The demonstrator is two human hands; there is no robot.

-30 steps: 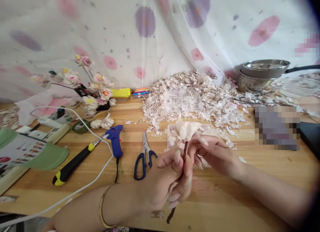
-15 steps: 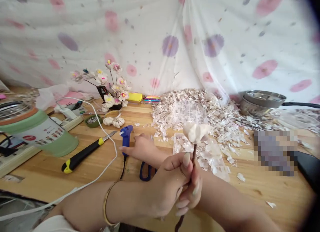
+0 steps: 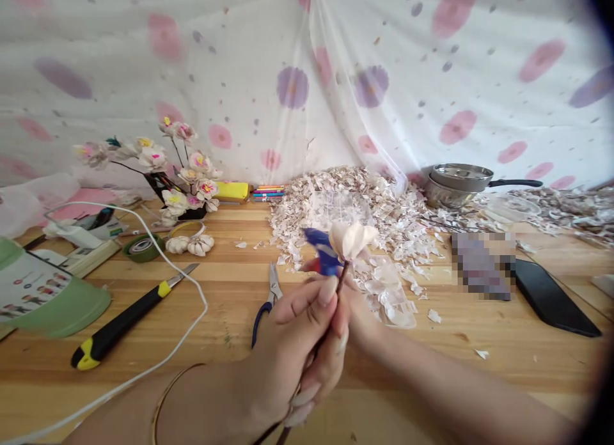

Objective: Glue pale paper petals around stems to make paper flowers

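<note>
A cream-white flower (image 3: pixel 352 240) on a thin brown stem stands upright in my left hand (image 3: pixel 304 343), whose fingers pinch the stem below the petals. Just behind it, my right hand (image 3: pixel 352 291) is wrapped round a blue glue gun (image 3: pixel 327 253), held close to the flower's left side. The flower and my left hand partly hide the right hand and the gun. Whether the gun's tip touches the petals cannot be made out.
Blue-handled scissors (image 3: pixel 273 291) lie left of my hands, with a black-yellow utility knife (image 3: pixel 127 320) and a white cable (image 3: pixel 204 298) further left. Behind are a flower arrangement (image 3: pixel 192 183), a heap of pale petals (image 3: pixel 297 215) and a pan (image 3: pixel 458 183). A phone (image 3: pixel 551 298) lies right.
My right hand has taken hold of the glue gun and brought it from the table up beside the flower. The view has shifted right, and the scissors now show more fully.
</note>
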